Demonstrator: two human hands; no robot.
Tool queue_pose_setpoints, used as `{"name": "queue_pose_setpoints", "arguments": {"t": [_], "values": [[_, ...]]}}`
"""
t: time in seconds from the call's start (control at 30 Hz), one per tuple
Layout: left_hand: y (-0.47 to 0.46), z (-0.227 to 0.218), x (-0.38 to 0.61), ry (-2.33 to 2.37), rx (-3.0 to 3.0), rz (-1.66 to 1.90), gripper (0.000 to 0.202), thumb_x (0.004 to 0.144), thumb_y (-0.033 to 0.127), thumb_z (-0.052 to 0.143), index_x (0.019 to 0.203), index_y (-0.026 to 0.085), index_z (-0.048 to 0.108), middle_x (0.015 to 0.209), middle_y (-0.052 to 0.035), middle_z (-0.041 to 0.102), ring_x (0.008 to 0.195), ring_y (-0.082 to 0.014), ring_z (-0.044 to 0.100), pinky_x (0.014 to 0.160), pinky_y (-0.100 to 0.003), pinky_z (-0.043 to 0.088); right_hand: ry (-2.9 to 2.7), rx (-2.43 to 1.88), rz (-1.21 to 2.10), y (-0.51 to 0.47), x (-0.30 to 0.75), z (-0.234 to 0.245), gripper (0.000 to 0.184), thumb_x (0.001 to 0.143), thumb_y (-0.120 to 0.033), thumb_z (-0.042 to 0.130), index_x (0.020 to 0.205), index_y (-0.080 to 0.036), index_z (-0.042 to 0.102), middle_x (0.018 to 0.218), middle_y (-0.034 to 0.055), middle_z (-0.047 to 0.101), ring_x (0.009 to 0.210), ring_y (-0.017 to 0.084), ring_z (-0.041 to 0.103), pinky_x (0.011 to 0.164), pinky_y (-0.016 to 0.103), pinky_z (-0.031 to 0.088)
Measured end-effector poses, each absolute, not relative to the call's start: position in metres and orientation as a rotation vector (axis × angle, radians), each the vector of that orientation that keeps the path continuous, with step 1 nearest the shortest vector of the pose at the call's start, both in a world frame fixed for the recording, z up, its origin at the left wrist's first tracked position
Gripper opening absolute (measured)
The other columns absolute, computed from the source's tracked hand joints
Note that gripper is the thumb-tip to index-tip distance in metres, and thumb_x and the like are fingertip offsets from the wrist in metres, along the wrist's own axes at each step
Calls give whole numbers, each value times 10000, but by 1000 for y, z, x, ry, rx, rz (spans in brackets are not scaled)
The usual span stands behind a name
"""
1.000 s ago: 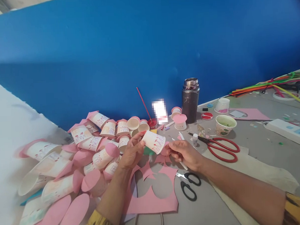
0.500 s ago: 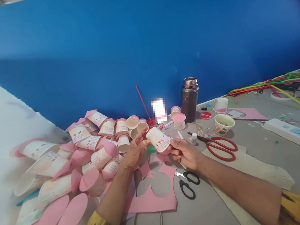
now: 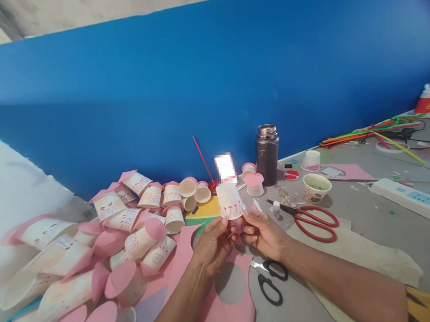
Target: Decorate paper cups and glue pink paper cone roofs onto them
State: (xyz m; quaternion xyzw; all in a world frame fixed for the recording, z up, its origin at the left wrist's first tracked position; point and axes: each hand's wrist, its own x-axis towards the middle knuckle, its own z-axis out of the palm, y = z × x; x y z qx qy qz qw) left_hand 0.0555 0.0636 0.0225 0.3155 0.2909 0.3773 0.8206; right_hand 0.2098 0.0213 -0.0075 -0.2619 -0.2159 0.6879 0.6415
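Observation:
Between my two hands a white paper cup is held upside down, its rim at the bottom. Red and purple marker drawings run round the lower part of its wall. My left hand pinches the rim from the left, and my right hand pinches it from the right. Under the hands lies a pink paper sheet with round holes cut out. Close to my right wrist are black-handled scissors; their blades point left.
A heap of decorated cups with pink paper tops fills the left side. Behind are a dark thermos and a yellow sheet. At right are red-handled scissors, a patterned cup, a power strip and coloured sticks.
My left hand has come in from the left and now grips the cup's rim. The cup has turned from tilted to nearly upright, rim down. The view has shifted upward slightly.

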Motion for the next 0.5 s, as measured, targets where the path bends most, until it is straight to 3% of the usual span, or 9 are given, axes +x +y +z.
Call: {"name": "queue_pose_setpoints", "arguments": {"t": [0.13,0.33,0.5], "values": [[63,27,57,612,656,841,350,603,263,980,764,112,708,712,-33,678,639,-106,604,573,-216,527,-555,-630,1571,19,208,-5,471,619,-508,953,779,-149,694,783,-1,652,537,21,362,470,158,264],[67,52,37,696,629,1058,140,780,123,824,867,140,716,839,-58,743,722,-162,693,609,-265,598,-792,-786,1529,19,206,0,463,660,-553,891,824,-153,725,731,24,692,492,43,355,473,209,220],[53,62,5,828,525,1171,198,894,41,639,1046,141,715,883,-99,769,768,-204,740,625,-299,631,-1333,-1113,1290,-5,212,36,171,792,-265,762,671,-167,691,642,0,664,541,94,451,540,255,270]]}}
